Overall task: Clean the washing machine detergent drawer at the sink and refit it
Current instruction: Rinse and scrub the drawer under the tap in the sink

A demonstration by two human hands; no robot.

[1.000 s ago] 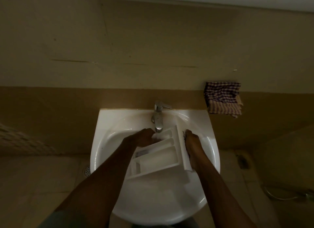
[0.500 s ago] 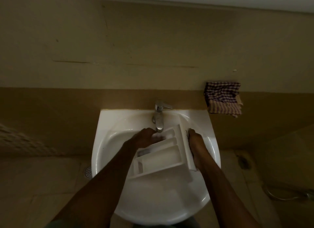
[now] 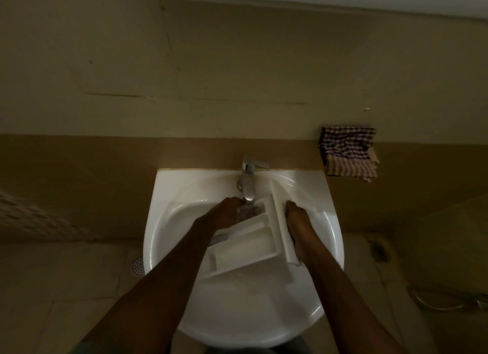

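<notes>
The white detergent drawer lies tilted in the white sink, its front panel to the right. My right hand grips that front panel from the right side. My left hand reaches into the drawer's far compartment, right below the chrome tap, where water runs over the fingers. Whether the left fingers hold anything is hidden in the dim, blurred water.
A checked cloth hangs on the wall ledge right of the sink. A floor drain sits left of the basin. A hose lies on the tiled floor at the lower right.
The drawer has shifted slightly right and toward the tap. My left hand has stayed in the far compartment under the water.
</notes>
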